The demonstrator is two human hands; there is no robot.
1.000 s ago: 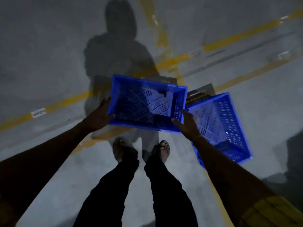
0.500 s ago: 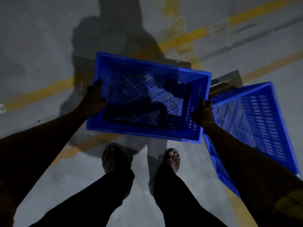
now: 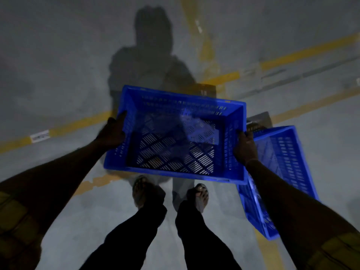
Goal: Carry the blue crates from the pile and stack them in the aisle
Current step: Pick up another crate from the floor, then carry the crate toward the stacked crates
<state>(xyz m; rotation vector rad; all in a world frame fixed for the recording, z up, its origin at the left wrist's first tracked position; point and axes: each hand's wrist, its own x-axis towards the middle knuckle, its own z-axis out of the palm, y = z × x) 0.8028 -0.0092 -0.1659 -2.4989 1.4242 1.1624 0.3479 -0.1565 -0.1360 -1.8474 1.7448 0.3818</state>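
We hold one blue crate [image 3: 175, 137] in the air in front of us, above our feet, its open top facing up so that we look down through its slotted bottom. Our left hand [image 3: 113, 133] is closed around the crate's left end wall, fingers over the rim; this grip is firm on the plastic. Our right hand [image 3: 244, 148] is wrapped around the right end wall in the same way, thumb on the rim and fingers on the outside. A second blue crate [image 3: 282, 172] rests on the grey floor [image 3: 58, 65] just to our right, tilted, partly hidden behind our right forearm, with its near corner beside a yellow floor line [image 3: 266, 252]. Another yellow line [image 3: 78, 126] crosses the floor beyond the held crate, with a small white label [image 3: 40, 135] stuck on it at the left. Our shadow [image 3: 152, 55] falls across the floor ahead. The light is dim.
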